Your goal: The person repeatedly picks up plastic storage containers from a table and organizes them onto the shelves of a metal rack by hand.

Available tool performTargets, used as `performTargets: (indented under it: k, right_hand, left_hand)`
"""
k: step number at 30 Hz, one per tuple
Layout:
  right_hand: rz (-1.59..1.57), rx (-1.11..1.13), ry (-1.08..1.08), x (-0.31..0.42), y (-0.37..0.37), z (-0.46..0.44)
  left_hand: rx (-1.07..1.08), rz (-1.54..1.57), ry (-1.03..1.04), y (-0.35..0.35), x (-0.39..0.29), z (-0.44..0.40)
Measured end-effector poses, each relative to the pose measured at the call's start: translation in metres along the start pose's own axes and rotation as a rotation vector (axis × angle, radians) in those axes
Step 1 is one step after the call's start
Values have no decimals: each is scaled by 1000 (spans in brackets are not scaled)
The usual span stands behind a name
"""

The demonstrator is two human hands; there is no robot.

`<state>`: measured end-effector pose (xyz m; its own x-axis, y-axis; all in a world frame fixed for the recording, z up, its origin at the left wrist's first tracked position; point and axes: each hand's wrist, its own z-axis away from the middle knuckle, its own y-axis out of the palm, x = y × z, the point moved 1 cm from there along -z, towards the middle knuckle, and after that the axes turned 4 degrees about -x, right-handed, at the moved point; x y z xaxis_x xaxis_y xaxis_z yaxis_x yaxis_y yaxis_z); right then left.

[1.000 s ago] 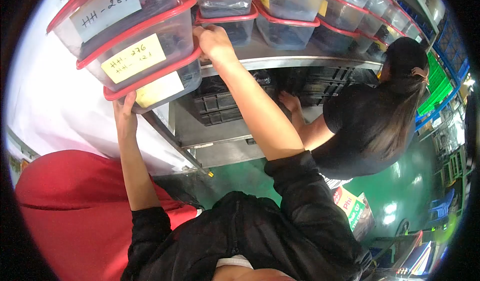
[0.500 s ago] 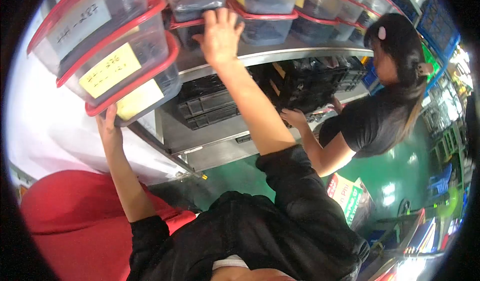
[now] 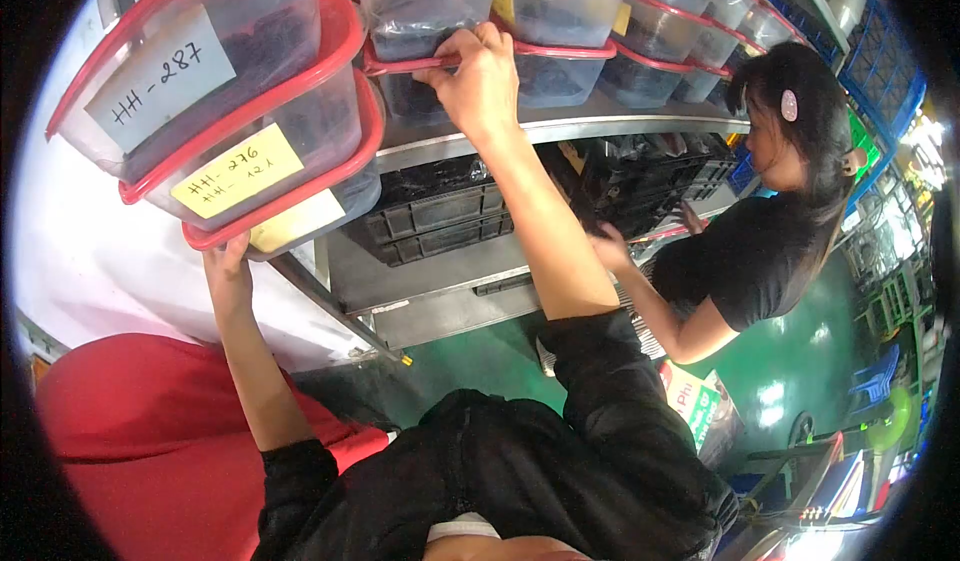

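A stack of clear plastic boxes with red rims stands at the upper left. Its upper box (image 3: 270,51) carries a label "HH-287"; the middle box (image 3: 325,131) has a yellow "HH-276" label. My left hand (image 3: 230,271) grips the lowest box (image 3: 362,197) at its lower left corner, fingers partly hidden beneath the rim. To the right, my right hand (image 3: 482,86) has its fingers curled at the red rim between an upper plastic box (image 3: 420,16) and a lower plastic box (image 3: 410,101). Dark contents show through the walls.
More red-rimmed boxes (image 3: 650,76) line the metal shelf (image 3: 560,121) to the right. Black crates (image 3: 440,226) sit on the shelf below. A co-worker (image 3: 760,241) in black stands close by on the right, hands near a black crate. Red fabric (image 3: 160,431) lies at lower left.
My right hand has gone from spread fingers to fingers curled at the rim. My left hand keeps its place under the stack, which appears slightly nearer. The co-worker's hands have shifted.
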<state>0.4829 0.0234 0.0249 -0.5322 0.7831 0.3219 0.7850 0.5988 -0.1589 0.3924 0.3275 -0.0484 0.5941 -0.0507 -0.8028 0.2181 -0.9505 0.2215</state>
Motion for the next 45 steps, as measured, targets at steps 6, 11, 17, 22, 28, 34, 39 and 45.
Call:
performTargets:
  k: [6,11,17,22,28,34,39,45]
  right_hand:
    - [11,-73,-63,3,3,7]
    - [41,69,-164,-15,1,-8]
    - [-33,99,-80,-12,-5,-8]
    - [-61,100,-80,6,-38,3]
    - [-5,29,-126,13,-42,12]
    - [-55,-24,-84,31,-66,13]
    - [-93,5,5,44,-102,21]
    - [-216,18,-6,39,-142,38]
  left_hand:
    - [-23,18,-9,0,4,1]
    - [-8,22,4,-4,6,-2]
    - [30,9,-11,1,-1,-6]
    - [0,47,-24,2,-1,-8]
    - [31,20,-22,-2,1,-7]
    - [34,26,69,8,-5,-10]
    - [22,-7,14,4,-5,-9]
    - [29,10,-8,4,-2,-8]
